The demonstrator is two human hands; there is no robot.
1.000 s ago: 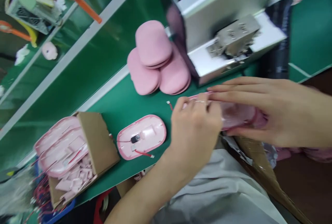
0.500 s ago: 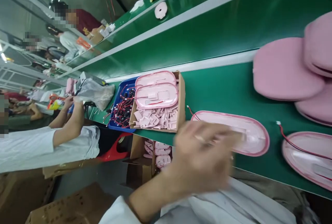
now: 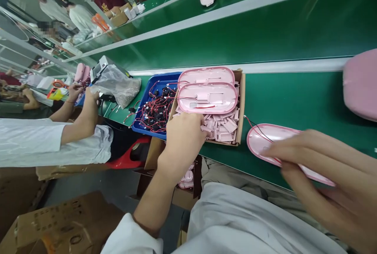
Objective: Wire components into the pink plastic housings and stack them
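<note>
L grip curled among small pink parts in carton, prob. pinching; R hand spread over shell.

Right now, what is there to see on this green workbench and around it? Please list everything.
pink oval shells: two, pink, on top of the cardboard box
cardboard box: one, brown, holds small pink plastic pieces
blue tray: one, blue, left of box, full of red-and-black wired parts
pink shell with red wire: one, on green bench
pink pad: one, right edge
plastic bag: one, clear, left
co-worker's arm: far left
left hand: in the box, on the pieces
right hand: over the wired shell
</note>
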